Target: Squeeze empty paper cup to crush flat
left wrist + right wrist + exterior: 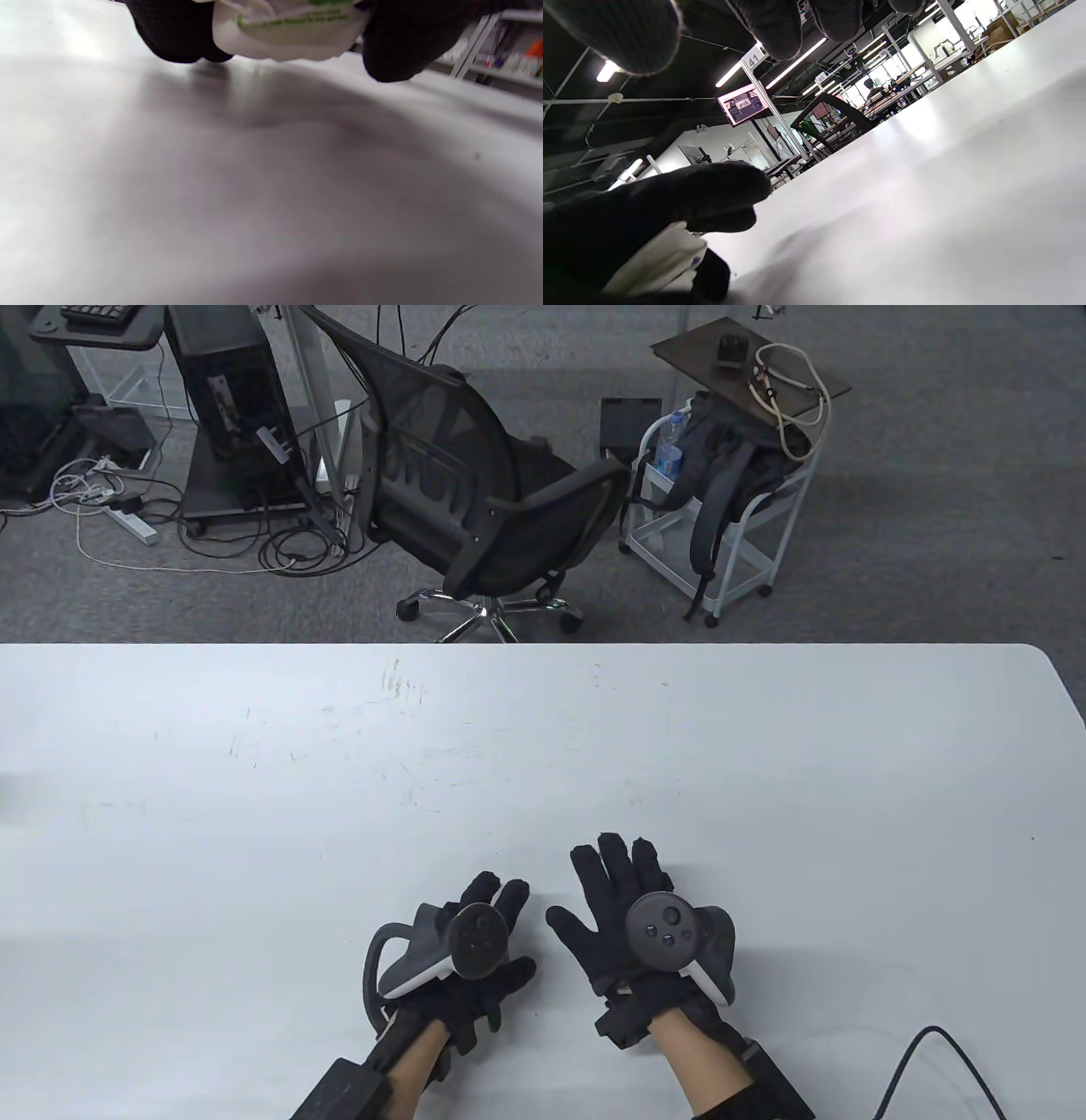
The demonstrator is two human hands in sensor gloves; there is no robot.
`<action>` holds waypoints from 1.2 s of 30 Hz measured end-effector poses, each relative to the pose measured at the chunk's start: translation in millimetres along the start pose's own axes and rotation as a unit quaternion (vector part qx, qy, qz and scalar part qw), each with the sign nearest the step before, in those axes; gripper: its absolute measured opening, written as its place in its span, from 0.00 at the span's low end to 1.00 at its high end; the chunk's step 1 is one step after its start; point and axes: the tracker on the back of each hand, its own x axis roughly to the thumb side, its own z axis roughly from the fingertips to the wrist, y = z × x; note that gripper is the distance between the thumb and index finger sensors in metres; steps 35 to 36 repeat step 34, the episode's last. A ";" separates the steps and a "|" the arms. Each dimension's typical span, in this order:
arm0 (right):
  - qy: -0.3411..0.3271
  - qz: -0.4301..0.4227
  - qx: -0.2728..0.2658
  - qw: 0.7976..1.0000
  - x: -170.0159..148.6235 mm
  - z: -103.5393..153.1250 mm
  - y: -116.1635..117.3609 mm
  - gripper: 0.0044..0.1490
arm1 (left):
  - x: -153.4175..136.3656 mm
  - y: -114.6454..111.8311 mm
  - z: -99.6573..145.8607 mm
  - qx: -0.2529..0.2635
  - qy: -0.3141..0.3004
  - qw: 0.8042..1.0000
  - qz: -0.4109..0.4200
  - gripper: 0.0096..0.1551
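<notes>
Left hand: the person's left hand in a black sensor glove (pixel 475 959) lies low over the white table (pixel 254 814) near its front edge, fingers curled inward, a grey tracker strapped to its back.
Left hold: the left wrist view shows the gloved fingers (pixel 174 34) and thumb wrapped round a crumpled white paper cup with green print (pixel 288 29), gripping it from both sides just above the tabletop.
Cup location: inside the left hand's grip; from the table view it is hidden under the hand. In the right wrist view a strip of white crumpled paper (pixel 657 262) shows between the black-gloved left fingers at the lower left corner.
Cup shape: its walls look buckled and pressed in; how flat it is cannot be told.
Right hand: the person's right hand in a black sensor glove (pixel 619 916) sits just beside the left, fingers spread and extended forward, palm down.
Right hold: it holds nothing; its fingertips (pixel 772 29) hang free above the table in the right wrist view.
Gap: the two hands are near, not touching.
</notes>
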 end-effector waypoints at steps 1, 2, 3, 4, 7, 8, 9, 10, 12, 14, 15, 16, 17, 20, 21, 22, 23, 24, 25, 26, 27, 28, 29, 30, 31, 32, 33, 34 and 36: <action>0.001 0.005 0.001 1.000 -0.6 -0.5 -0.2 0.52 | 0.8 -0.6 -0.7 -0.003 0.001 1.000 -0.010 0.56; 0.001 0.013 0.002 1.000 -1.6 -1.1 -0.6 0.52 | 1.6 -1.1 -1.3 -0.007 0.001 1.000 -0.019 0.56; 0.001 0.018 0.002 1.000 -2.1 -1.4 -1.0 0.52 | 1.9 -1.4 -1.3 -0.006 0.001 1.000 -0.022 0.56; 0.002 0.027 0.002 1.000 -2.9 -1.3 -1.8 0.52 | 2.2 -1.8 -1.0 -0.006 0.000 1.000 -0.025 0.57; 0.004 0.049 0.003 0.999 -4.8 -0.9 -5.2 0.52 | 1.5 -0.3 -0.4 -0.010 -0.005 0.999 -0.030 0.58; 0.005 0.055 0.001 0.998 -6.5 -0.9 -7.2 0.52 | 0.0 2.8 0.8 -0.003 -0.006 0.999 -0.031 0.58; 0.006 0.059 -0.002 0.998 -7.8 -1.1 -8.8 0.52 | -1.2 5.6 2.0 0.006 -0.004 1.000 -0.030 0.58; 0.008 0.064 -0.006 0.998 -10.1 -1.4 -11.5 0.52 | -3.5 10.1 4.1 0.020 -0.001 0.999 -0.028 0.58; 0.010 0.079 -0.013 0.997 -14.3 -2.2 -16.1 0.52 | -10.7 19.1 9.1 0.050 0.005 0.998 -0.025 0.56; 0.008 0.103 -0.018 0.994 -18.0 -2.9 -20.4 0.52 | -21.4 27.4 14.4 0.080 0.019 0.997 -0.008 0.54; 0.006 0.119 -0.021 0.993 -19.8 -3.1 -22.8 0.52 | -29.4 32.0 17.1 0.092 0.026 0.995 0.001 0.53; 0.004 0.129 -0.022 0.991 -20.6 -3.1 -23.8 0.52 | -35.4 34.9 19.3 0.098 0.035 0.995 0.008 0.52; 0.003 0.144 -0.023 0.989 -21.6 -3.1 -24.9 0.52 | -43.7 38.4 22.6 0.107 0.046 0.993 0.009 0.52; 0.007 0.171 -0.011 0.985 -23.1 -4.8 -23.2 0.53 | -62.1 44.8 31.2 0.130 0.073 0.989 -0.007 0.51; 0.005 0.177 -0.008 0.984 -24.1 -5.7 -21.3 0.53 | -68.5 46.3 33.9 0.138 0.084 0.987 -0.012 0.51; 0.004 0.181 -0.001 0.983 -25.1 -7.0 -18.7 0.53 | -74.5 47.2 35.8 0.145 0.094 0.985 -0.013 0.50; 0.006 0.186 0.005 0.983 -25.7 -7.6 -16.9 0.52 | -78.2 47.5 36.5 0.145 0.101 0.984 -0.010 0.50; 0.006 0.195 0.013 0.981 -26.5 -8.2 -14.8 0.52 | -83.3 46.9 37.3 0.142 0.109 0.984 -0.002 0.50; 0.004 0.201 0.014 0.979 -26.9 -8.6 -13.8 0.52 | -86.1 46.3 37.5 0.143 0.113 0.983 0.002 0.49; 0.003 0.209 0.018 0.978 -27.4 -9.7 -13.0 0.52 | -90.2 45.2 37.3 0.140 0.120 0.983 0.005 0.49; 0.005 0.213 0.021 0.977 -27.7 -10.2 -13.0 0.52 | -93.3 44.0 37.1 0.136 0.126 0.983 0.006 0.49; 0.006 0.216 0.021 0.976 -27.7 -10.5 -13.2 0.52 | -96.9 42.4 36.3 0.132 0.134 0.982 0.006 0.49; 0.004 0.215 0.020 0.976 -27.6 -10.9 -13.3 0.52 | -100.4 40.6 35.2 0.124 0.140 0.982 0.006 0.49; 0.003 0.213 0.020 0.977 -27.6 -11.2 -13.2 0.52 | -102.0 39.7 34.7 0.119 0.142 0.983 0.008 0.49; 0.003 0.206 0.022 0.978 -27.5 -11.8 -12.5 0.52 | -104.5 38.1 33.7 0.113 0.146 0.983 0.011 0.49; 0.002 0.199 0.025 0.980 -27.2 -12.4 -11.4 0.52 | -106.3 36.8 32.8 0.111 0.150 0.982 0.016 0.49; 0.002 0.197 0.027 0.980 -26.9 -12.8 -10.5 0.52 | -106.9 36.3 32.3 0.111 0.151 0.982 0.018 0.48; 0.002 0.197 0.029 0.980 -26.5 -13.2 -9.6 0.52 | -107.1 36.0 31.6 0.111 0.153 0.982 0.019 0.48; 0.002 0.197 0.029 0.980 -26.5 -13.2 -9.6 0.52 | -107.1 36.0 31.6 0.111 0.153 0.982 0.019 0.48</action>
